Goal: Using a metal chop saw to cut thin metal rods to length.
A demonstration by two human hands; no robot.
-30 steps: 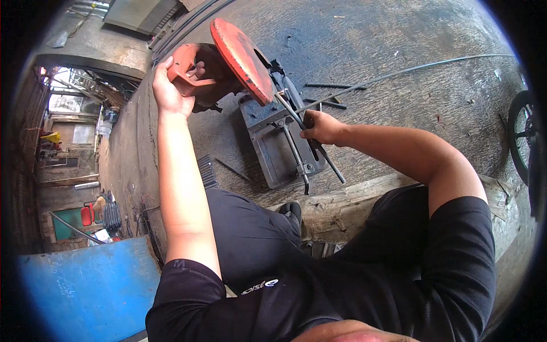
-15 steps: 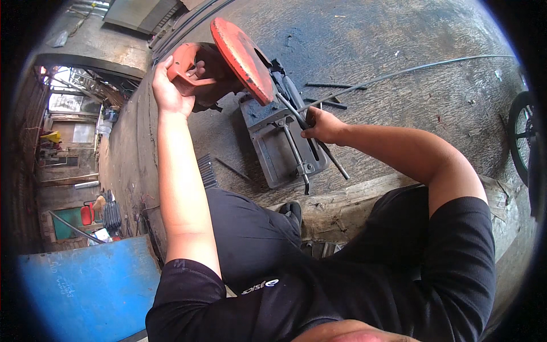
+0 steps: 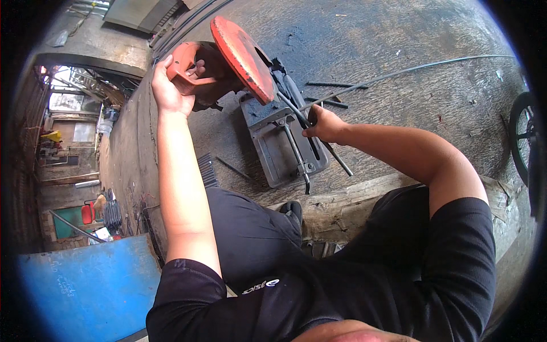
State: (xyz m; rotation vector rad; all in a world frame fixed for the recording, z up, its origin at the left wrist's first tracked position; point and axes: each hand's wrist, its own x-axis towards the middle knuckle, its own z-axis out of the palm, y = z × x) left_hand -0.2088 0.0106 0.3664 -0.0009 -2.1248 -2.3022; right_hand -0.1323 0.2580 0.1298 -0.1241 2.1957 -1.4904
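Note:
My left hand (image 3: 172, 96) is wrapped round the orange loop handle of a cut-off saw (image 3: 242, 54), whose round orange guard is chipped along its rim. Under the guard, the grey metal base (image 3: 279, 165) carries a clamp screw (image 3: 292, 145) with a bent crank. My right hand (image 3: 327, 123) is closed on a metal rod (image 3: 341, 161) that lies slantwise over the base, its far end beneath the guard. A long thin rod (image 3: 410, 68) also meets this hand and stretches off to the right. The guard hides the disc and the cutting spot.
Short dark rod pieces (image 3: 336, 85) lie beyond the base. Cut rods (image 3: 207, 171) are bunched beside my left knee, near a single loose piece (image 3: 232, 169). A blue panel (image 3: 91, 285) stands at lower left, and a black wheel (image 3: 519, 134) is at the right edge.
The near end of the rod in my right hand has shifted slightly to the right and away from me. My left hand and the saw have hardly moved.

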